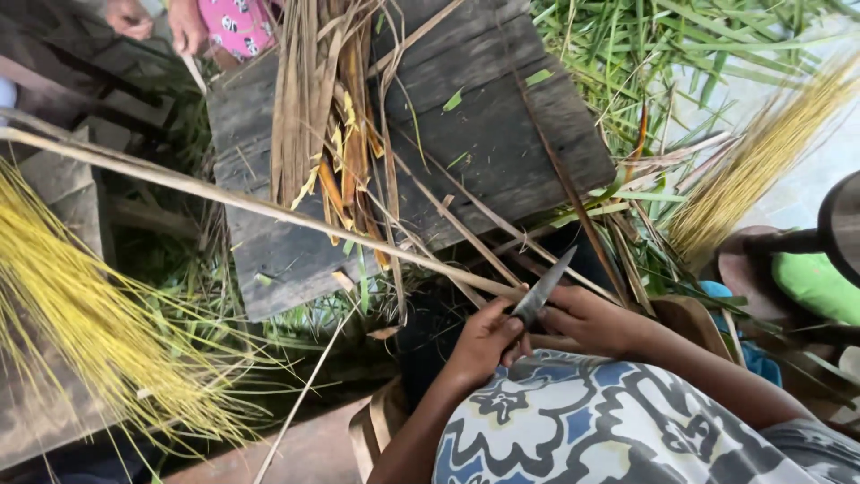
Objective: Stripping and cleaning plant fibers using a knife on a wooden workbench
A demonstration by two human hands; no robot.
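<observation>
From my remote seat the biggest thing in view is the grey wooden board (484, 134) lying flat ahead of the knees, serving as a bench, with a sheaf of dry brown leaf strips (327, 108) piled across it. To the left fans a bundle of yellow fibres (81, 332), and a second yellow bundle (761, 170) lies at the right over green leaf litter (645, 54). At the top left, another person's hands (157, 22) show, well apart from the work.

The long pale leaf rib (224, 197) runs from the far left edge down to the 2 hands in the lap. The risk I judge greatest is the knife (545, 289) — its bare blade rests on the rib just beside the left thumb, so a slip along the smooth rib could bring the edge against the fingers. The rib is also long and unsupported, so it could swing or snap if pressed hard.

The left hand (484, 345) has its grip curled tight around the rib's near end, thumb on top. The right hand (587, 321) has its grip closed around the knife handle, blade pointing up and away — the handle itself is hidden inside the fist.
</observation>
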